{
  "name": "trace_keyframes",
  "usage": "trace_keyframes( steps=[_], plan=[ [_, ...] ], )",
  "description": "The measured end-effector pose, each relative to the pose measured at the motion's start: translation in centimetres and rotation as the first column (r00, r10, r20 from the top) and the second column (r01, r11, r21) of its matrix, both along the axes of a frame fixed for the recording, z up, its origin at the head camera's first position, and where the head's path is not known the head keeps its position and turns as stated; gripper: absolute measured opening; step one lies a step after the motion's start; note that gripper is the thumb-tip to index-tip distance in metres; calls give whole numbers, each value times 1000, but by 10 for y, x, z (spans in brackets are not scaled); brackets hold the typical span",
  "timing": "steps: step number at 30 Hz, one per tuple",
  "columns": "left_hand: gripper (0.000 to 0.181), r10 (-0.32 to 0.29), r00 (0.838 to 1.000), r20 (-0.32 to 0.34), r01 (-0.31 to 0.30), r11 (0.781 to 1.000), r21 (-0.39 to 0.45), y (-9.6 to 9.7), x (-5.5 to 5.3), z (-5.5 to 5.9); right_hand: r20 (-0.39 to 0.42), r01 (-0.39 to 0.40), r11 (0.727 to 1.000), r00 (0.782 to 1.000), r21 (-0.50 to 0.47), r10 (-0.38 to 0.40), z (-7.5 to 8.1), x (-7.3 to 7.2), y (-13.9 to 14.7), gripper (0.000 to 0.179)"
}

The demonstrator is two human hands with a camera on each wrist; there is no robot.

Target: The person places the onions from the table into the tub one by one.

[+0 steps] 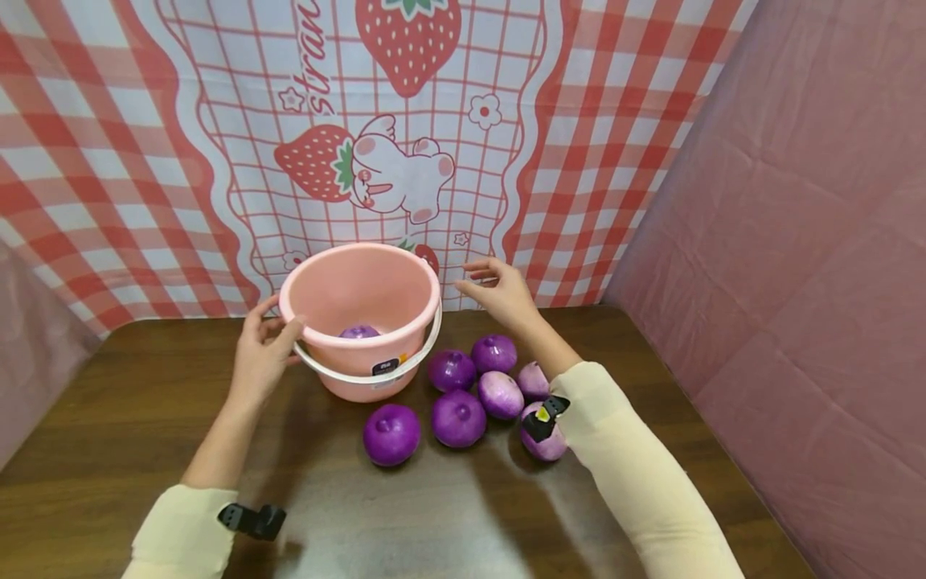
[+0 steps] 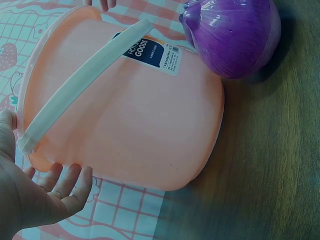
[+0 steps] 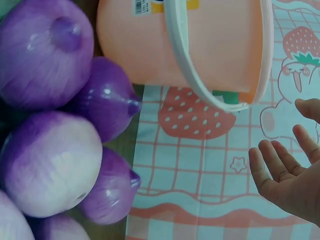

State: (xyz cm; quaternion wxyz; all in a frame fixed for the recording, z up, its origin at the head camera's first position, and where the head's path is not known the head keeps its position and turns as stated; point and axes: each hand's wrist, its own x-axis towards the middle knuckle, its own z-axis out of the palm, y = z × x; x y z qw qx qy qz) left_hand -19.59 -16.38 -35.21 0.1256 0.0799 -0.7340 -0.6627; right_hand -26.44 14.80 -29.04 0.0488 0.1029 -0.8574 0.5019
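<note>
A pink bucket with a white handle stands upright on the table, one purple onion visible inside it. At its left side, my left hand holds the bucket by the rim, thumb at the front and fingers around the outer wall. My right hand is raised just right of the rim, apart from it, with nothing in its fingers. Several more purple onions lie on the table right of the bucket, and one onion sits in front of it. Some are paler, like the whitish-purple onion.
The brown wooden table reaches back to a hanging strawberry-print cloth. A pink cloth hangs along the right side. Black wrist cameras sit on both sleeves; the right sleeve partly covers the rightmost onions.
</note>
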Motion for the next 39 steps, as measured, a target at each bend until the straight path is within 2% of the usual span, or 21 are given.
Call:
trace_keyframes(
  steps=[10, 29, 39],
  plan=[
    [60, 4, 1000, -8, -4, 1000, 5, -1, -1, -1, -4, 8, 999, 1000, 38, -8, -8, 1, 22, 39],
    [60, -6, 1000, -12, 6, 1000, 22, -1, -1, 0, 73, 18, 994, 997, 105, -25, -28, 7, 59, 41],
    [60, -4, 1000, -7, 4, 1000, 26, -1, -1, -1, 101, 13, 984, 994, 176, -31, -41, 8, 74, 40]
  ],
)
